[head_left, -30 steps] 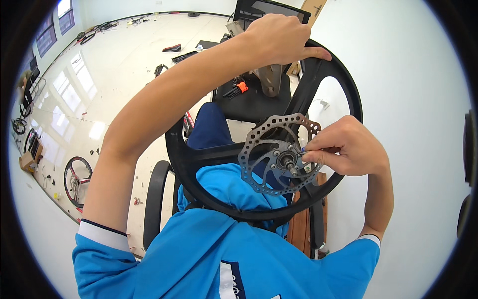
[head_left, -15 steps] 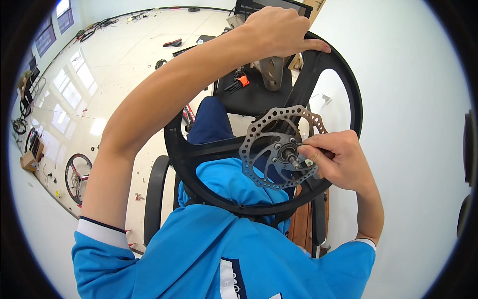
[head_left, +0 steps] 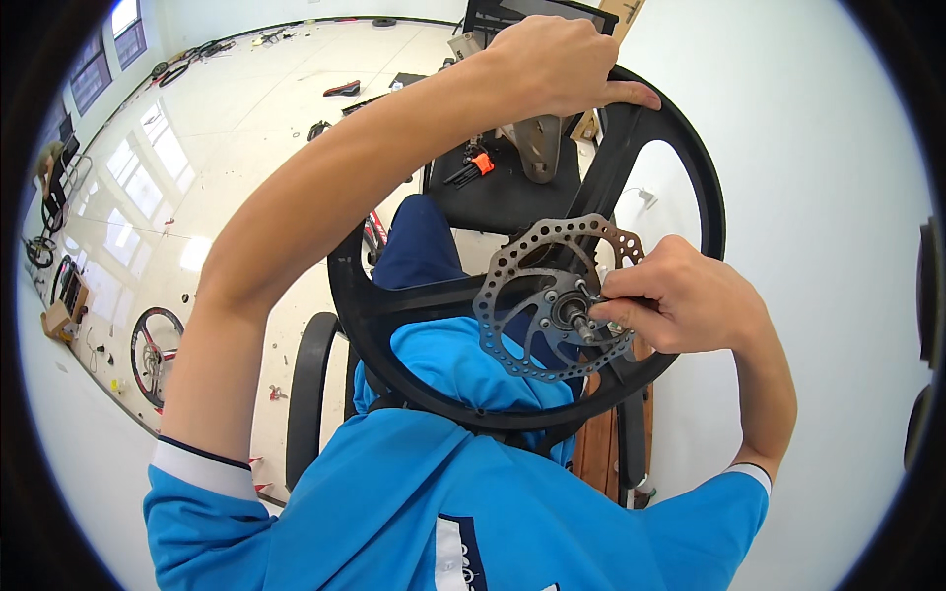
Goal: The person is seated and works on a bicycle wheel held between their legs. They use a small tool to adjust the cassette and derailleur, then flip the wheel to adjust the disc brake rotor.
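Observation:
A black spoked bicycle wheel [head_left: 710,182] leans tilted across my lap. My left hand [head_left: 557,64] is closed over its far rim, with the thumb lying along the rim's edge. A silver perforated brake disc [head_left: 499,281] sits at the wheel's middle, around the hub axle [head_left: 578,317]. Close beside the axle, the thumb and fingers of my right hand [head_left: 685,300] pinch together at one of the disc's bolt positions. Whatever they hold is too small and covered to make out. That hand hides the right part of the disc.
Ahead stands a black seat [head_left: 503,197] bearing a hex key set [head_left: 481,164] with an orange holder and a grey curved part [head_left: 537,148]. A chair armrest [head_left: 309,389] is at my left. On the floor lie a bicycle saddle [head_left: 343,89] and another wheel [head_left: 139,360]. A white wall rises at right.
My right hand has shifted slightly right and up, its wrist and elbow swinging outward, fingers still by the hub. The wheel has moved a little right with my left hand on it.

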Demonstrator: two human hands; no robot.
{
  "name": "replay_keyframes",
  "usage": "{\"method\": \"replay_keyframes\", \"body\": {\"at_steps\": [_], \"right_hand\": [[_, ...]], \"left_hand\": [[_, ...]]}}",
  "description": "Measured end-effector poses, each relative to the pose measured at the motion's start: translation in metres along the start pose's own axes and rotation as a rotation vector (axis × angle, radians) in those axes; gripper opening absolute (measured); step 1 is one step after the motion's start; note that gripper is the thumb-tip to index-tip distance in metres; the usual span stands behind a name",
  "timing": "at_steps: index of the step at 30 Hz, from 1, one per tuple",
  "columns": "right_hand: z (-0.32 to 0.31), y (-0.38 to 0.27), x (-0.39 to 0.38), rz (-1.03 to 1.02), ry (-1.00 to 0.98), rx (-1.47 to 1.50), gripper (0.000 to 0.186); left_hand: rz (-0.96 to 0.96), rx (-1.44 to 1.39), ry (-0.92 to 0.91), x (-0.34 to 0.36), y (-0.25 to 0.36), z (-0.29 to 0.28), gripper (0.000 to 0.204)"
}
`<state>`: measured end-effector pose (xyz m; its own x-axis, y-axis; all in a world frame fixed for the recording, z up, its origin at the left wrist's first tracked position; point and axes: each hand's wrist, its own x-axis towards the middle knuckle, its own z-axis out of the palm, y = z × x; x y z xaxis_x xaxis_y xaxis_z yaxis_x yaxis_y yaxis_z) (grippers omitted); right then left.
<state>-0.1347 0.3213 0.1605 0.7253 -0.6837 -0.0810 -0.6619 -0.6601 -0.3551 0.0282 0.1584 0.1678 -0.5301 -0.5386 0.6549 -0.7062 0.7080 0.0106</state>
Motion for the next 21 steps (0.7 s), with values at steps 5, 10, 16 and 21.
{"method": "replay_keyframes", "body": {"at_steps": [5,10,16,21], "right_hand": [[-0.005,0.000,0.004,-0.026,-0.045,0.008,0.021],[-0.025,-0.022,0.009,0.079,-0.216,-0.167,0.019],[-0.039,-0.022,0.018,-0.010,-0.158,-0.394,0.018],[-0.038,-0.001,0.026,-0.149,-0.092,-0.161,0.017]], "left_hand": [[0.016,0.005,-0.020,0.003,0.001,0.002,0.088],[0.076,-0.017,0.007,0.007,0.013,0.001,0.088],[0.083,0.011,0.038,0.009,0.014,0.005,0.087],[0.032,0.011,-0.015,0.006,0.007,0.004,0.087]]}}
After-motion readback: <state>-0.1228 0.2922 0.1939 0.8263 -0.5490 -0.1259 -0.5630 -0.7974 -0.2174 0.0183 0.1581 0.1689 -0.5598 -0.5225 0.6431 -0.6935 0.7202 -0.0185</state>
